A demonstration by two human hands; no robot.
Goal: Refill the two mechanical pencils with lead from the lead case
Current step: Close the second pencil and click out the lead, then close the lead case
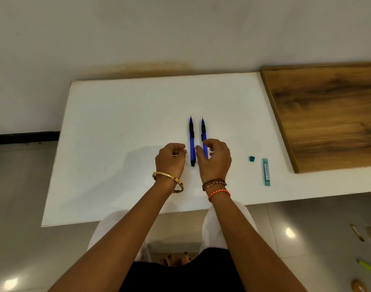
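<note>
Two blue mechanical pencils lie side by side on the white table (117,123), tips pointing away from me. The left pencil (192,142) is in full view. The lower part of the right pencil (203,131) runs under my right hand (216,161), whose thumb and curved fingers arch over it on either side; no firm grip shows. My left hand (170,160) hovers just left of the left pencil with loosely curled fingers and holds nothing. The teal lead case (266,171) lies to the right, its small teal cap (252,158) off and beside it.
A brown wooden board (327,114) covers the table's right side, just behind the lead case. The table's front edge runs close under my wrists. A green pen (368,267) and other small items lie on the floor at lower right.
</note>
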